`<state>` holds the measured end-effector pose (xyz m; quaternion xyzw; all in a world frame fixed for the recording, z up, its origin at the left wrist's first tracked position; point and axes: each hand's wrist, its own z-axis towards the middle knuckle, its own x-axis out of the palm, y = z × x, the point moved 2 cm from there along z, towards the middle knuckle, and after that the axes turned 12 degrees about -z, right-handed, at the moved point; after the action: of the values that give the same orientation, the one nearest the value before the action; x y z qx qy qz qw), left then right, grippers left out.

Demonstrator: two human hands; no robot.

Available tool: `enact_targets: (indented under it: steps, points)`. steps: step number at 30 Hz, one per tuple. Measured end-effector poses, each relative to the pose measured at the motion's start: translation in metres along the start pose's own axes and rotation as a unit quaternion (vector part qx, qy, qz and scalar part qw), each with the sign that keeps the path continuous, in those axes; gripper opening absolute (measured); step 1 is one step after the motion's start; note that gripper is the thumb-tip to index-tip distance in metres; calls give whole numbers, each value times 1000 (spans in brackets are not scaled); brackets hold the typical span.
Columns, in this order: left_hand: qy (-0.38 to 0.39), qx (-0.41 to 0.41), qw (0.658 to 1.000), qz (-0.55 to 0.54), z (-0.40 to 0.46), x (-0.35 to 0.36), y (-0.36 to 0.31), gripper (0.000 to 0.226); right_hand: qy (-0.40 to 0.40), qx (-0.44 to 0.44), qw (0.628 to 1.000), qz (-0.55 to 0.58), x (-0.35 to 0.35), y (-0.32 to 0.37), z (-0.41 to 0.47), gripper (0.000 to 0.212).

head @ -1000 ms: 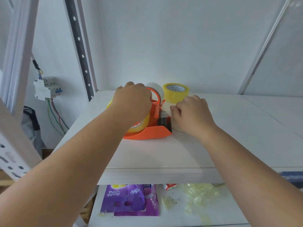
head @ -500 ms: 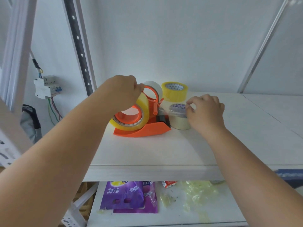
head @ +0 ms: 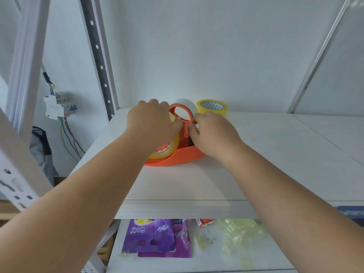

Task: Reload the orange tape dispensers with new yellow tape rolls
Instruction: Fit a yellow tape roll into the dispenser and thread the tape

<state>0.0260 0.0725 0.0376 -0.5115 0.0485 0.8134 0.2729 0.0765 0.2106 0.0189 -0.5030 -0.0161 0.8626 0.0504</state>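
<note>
White shelf (head: 256,154): dispenser (head: 177,157) seemingly lengthwise left-right, hands (head: 151,123) atop

Purple packets (head: 155,238) on lower shelf (head: 208,261); circuit breaker (head: 59,104) on left wall

A spare roll (head: 212,108) stands behind the dispenser (head: 177,157) on the shelf (head: 275,154).

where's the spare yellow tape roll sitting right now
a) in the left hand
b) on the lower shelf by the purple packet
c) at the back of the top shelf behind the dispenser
c: the spare yellow tape roll lies on the white shelf near the wall, behind the orange dispenser, untouched by either hand.
</note>
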Motion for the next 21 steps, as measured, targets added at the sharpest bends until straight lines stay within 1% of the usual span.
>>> enact_targets:
  steps: [2, 5, 7, 8, 9, 11, 13, 15, 18, 21]
  points:
    - [-20, 31, 999, 10, -1, 0, -1, 47, 47, -5, 999, 14, 2, -1, 4, 32]
    - [-62, 127, 990, 17, -1, 4, -3, 36, 87, -18, 995, 34, 2, -3, 5, 28]
    - [-63, 190, 979, 31, -4, 8, -5, 19, 103, -17, 993, 46, 0, -7, 4, 27]
    - [-64, 212, 975, 38, -4, 10, -5, 14, 113, -12, 992, 51, -1, -10, 3, 26]
    - [-67, 225, 971, 37, -5, 11, -4, 14, 125, -2, 990, 59, -1, -13, 1, 25]
    - [-68, 216, 974, 16, -5, 12, 0, 25, 135, 8, 989, 64, -1, -22, -3, 24]
    - [-72, 201, 977, -21, -4, 12, 6, 37, 121, 3, 991, 52, 1, -32, -7, 24]
    - [-70, 190, 979, -40, -3, 6, 7, 45, 100, 0, 994, 42, 1, -40, -11, 30]
    - [-59, 194, 979, -30, 3, 2, 6, 43, 97, 7, 994, 48, 1, -47, -15, 40]
    - [-56, 190, 979, -42, 7, 4, 9, 42, 104, 14, 993, 47, 3, -52, -19, 36]
